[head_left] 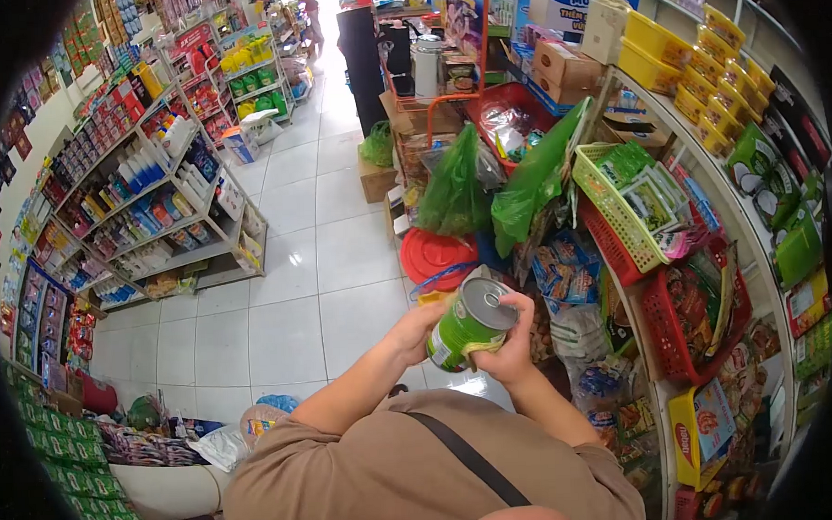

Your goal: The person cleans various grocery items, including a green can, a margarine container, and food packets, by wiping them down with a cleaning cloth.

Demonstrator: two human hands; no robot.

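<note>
A large green tin can point(463, 333) is tilted between my two hands in front of my chest, its silver pull-tab lid point(489, 303) facing up and away. My left hand point(420, 329) grips the can's left side, its fingers mostly hidden behind it. On the other side, my right hand point(514, 341) is closed around the can near the lid's rim. Something yellow and thin, like a cloth point(483, 347), shows under my right fingers. Another bit of yellow peeks out behind the can by my left hand.
Shop shelves point(167, 204) stand at the left beyond the tiled floor point(281, 329). To the right, a rack holds a light green basket point(606, 198), a red basket point(661, 325) and stacked yellow tubs point(703, 94). Green plastic bags point(455, 190) hang above a red lid point(434, 259).
</note>
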